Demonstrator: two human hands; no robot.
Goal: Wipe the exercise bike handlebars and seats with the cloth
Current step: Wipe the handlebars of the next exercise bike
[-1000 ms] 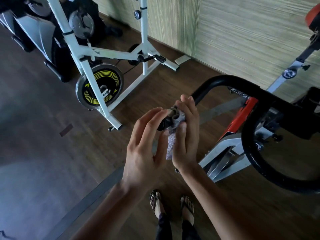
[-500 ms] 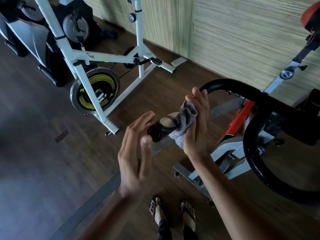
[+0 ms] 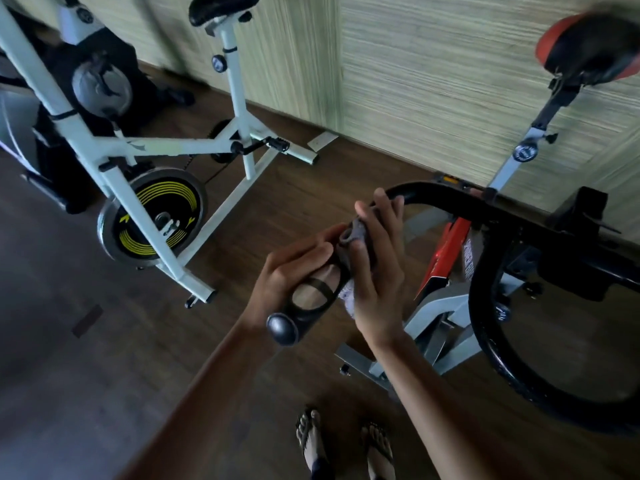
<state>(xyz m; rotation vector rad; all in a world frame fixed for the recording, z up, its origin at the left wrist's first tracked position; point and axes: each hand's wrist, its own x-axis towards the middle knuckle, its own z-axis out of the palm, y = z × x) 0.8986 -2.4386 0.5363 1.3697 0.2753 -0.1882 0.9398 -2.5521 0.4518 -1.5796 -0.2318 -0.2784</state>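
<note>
Grey cloth (image 3: 356, 233) bunched round the black handlebar (image 3: 450, 199), just above the near grip (image 3: 311, 299). Pinched there by right hand (image 3: 377, 271): thumb on the wad, fingers fairly straight over the far side of the tube. Left hand (image 3: 294, 268) wrapped round the grip from the other side, fingers curled over the top, apparently steadying it.

Progress, as a judgement: early on this bike. Cloth at one grip only. Long run of bar toward the stem, lower loop (image 3: 478, 306) and red seat (image 3: 588, 46) all without cloth contact now. Cannot tell wiped from unwiped on any surface. White bike (image 3: 166, 147) alongside, its black seat (image 3: 221, 8) well apart from the hands, probably also left to do.

Room: open floor (image 3: 86, 375) left of the grip, free for stepping and for swinging the elbow out. Right side crowded, with loop and red frame (image 3: 446, 251) close under the bar. Wall (image 3: 433, 81) behind both bikes, near the red seat. Feet (image 3: 311, 441) on the floor directly below the hands.
</note>
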